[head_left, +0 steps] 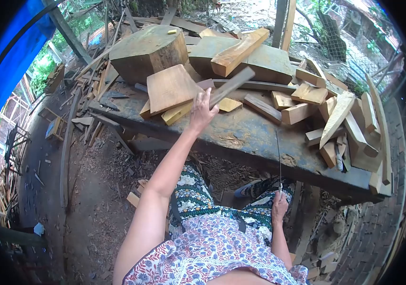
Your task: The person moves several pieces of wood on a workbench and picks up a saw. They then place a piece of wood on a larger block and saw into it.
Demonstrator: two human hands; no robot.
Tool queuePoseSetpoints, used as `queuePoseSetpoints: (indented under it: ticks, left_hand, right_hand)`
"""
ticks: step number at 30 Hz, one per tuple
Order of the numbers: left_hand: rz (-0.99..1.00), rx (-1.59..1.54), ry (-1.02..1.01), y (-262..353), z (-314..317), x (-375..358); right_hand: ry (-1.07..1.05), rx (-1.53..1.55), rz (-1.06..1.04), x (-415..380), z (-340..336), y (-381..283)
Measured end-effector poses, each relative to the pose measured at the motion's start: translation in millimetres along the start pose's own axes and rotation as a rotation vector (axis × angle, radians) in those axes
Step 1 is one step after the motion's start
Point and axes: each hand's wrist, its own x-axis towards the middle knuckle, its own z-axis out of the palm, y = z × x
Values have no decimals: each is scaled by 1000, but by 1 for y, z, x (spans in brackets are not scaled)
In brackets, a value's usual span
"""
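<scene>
My left hand (pixel 203 111) is closed round the lower end of a narrow grey-brown wood strip (pixel 233 86), which slants up to the right over the bench. Just left of it lies a broad pale wood block (pixel 170 89), with a yellowish piece (pixel 177 114) under its edge. Down at the bench's front edge, my right hand (pixel 279 207) grips the handle of a thin, long blade (pixel 279 156). Seen nearly edge-on, the blade points away from me, and its far part is over the bench top.
The dark workbench (pixel 255 137) spans the view. A thick slab (pixel 148 52) and a long beam (pixel 241 50) lie at its back. Many offcuts, among them a pointed piece (pixel 338 116), are heaped on the right. Wood scraps cover the ground at left.
</scene>
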Motion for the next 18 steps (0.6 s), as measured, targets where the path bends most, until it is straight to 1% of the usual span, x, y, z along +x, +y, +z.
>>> queuePoseSetpoints:
  ticks: [2, 3, 5, 7, 9, 11, 12, 13, 15, 16, 17, 18]
  left_hand:
    - [-8, -87, 98, 10, -7, 25]
    - [-4, -87, 98, 19, -11, 40]
    - [-160, -88, 132, 40, -24, 73]
    - [-203, -73, 117, 36, -13, 115]
    - [-185, -31, 101, 35, 1, 151]
    - [-210, 179, -85, 44, 13, 175]
    - [-235, 172, -211, 43, 21, 184]
    - [-225, 170, -208, 42, 27, 190]
    - [-256, 501, -471, 42, 39, 204]
    - [-341, 518, -470, 61, 28, 199]
    - [-326, 514, -466, 59, 32, 206]
    - [-381, 504, -508, 52, 37, 213]
  right_hand:
    - [-8, 31, 28, -2, -4, -8]
    - [-6, 34, 29, -1, -5, -9]
    - [22, 64, 7, -2, -4, -9]
    - [27, 58, 9, -3, -5, -6]
    - [39, 51, 6, -2, -6, -8]
    - [16, 72, 48, -3, -10, -15]
    - [49, 53, 14, -2, -4, -5]
    - [59, 57, 15, -2, -5, -3]
    - [28, 81, 72, 0, -3, -3]
    - [-3, 98, 108, 0, -10, -13]
    - [12, 102, 110, 1, -8, -13]
    - [22, 76, 78, 1, -7, -9]
